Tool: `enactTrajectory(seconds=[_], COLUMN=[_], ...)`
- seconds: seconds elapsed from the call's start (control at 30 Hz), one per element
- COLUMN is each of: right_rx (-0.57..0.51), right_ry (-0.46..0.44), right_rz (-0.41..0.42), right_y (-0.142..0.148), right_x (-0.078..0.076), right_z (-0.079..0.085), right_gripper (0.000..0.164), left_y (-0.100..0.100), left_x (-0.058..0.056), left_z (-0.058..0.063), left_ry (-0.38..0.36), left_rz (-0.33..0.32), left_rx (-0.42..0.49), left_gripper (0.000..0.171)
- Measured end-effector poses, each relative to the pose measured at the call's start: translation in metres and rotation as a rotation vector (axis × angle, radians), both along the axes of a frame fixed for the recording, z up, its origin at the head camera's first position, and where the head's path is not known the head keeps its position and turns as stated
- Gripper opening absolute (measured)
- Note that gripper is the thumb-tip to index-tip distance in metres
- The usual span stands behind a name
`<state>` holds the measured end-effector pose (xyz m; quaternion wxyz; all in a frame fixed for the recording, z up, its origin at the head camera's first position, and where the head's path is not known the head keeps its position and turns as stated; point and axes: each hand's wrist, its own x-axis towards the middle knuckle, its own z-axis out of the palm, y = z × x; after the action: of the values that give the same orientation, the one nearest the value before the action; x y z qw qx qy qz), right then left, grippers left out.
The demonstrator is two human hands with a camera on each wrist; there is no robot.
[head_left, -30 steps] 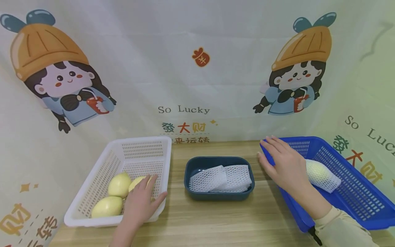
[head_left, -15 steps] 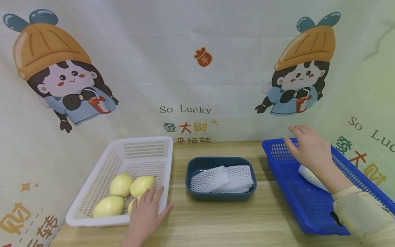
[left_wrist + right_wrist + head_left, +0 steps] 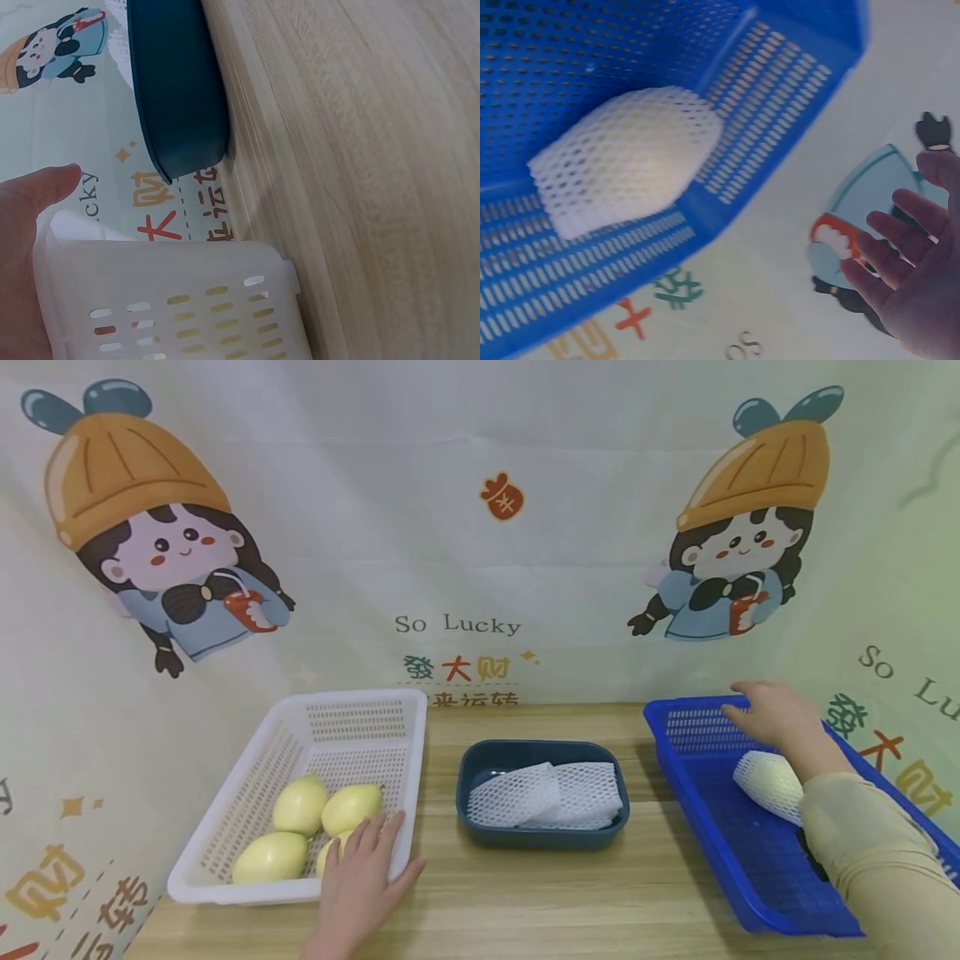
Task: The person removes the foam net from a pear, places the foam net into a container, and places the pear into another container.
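Observation:
My left hand rests with spread fingers at the near right corner of a white plastic basket. Several pale yellow-green fruits, pear-like in shape, lie in that basket; one fruit is at the near left, and another is partly hidden behind my fingers. Over the far part of a blue basket, my right hand is held with nothing in it. In the right wrist view its fingers are spread and loosely bent, apart from the basket. A fruit in a white foam net lies inside the blue basket.
Between the baskets, a dark teal tub holds white foam net sleeves. All stand on a wood-grain table. A printed cloth hangs behind and at the sides.
My right hand has moved right from the blue basket's left rim, over the netted fruit, to the basket's far part. My left hand has drawn back from the fruits to the white basket's near corner.

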<state>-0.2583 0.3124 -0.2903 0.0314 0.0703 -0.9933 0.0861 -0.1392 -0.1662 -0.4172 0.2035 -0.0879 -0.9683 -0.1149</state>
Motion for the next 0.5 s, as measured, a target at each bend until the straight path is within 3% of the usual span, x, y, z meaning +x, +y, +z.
enactTrajectory(seconds=[0.5], right_rx=[0.007], right_ry=[-0.245], right_rz=[-0.113], right_y=[0.031], right_x=[-0.005], right_z=[-0.039], right_gripper=[0.065], left_y=[0.001], left_x=[-0.001], left_z=[-0.002], left_ry=[-0.007], left_rz=[0.001], left_rx=[-0.004], left_gripper=[0.063])
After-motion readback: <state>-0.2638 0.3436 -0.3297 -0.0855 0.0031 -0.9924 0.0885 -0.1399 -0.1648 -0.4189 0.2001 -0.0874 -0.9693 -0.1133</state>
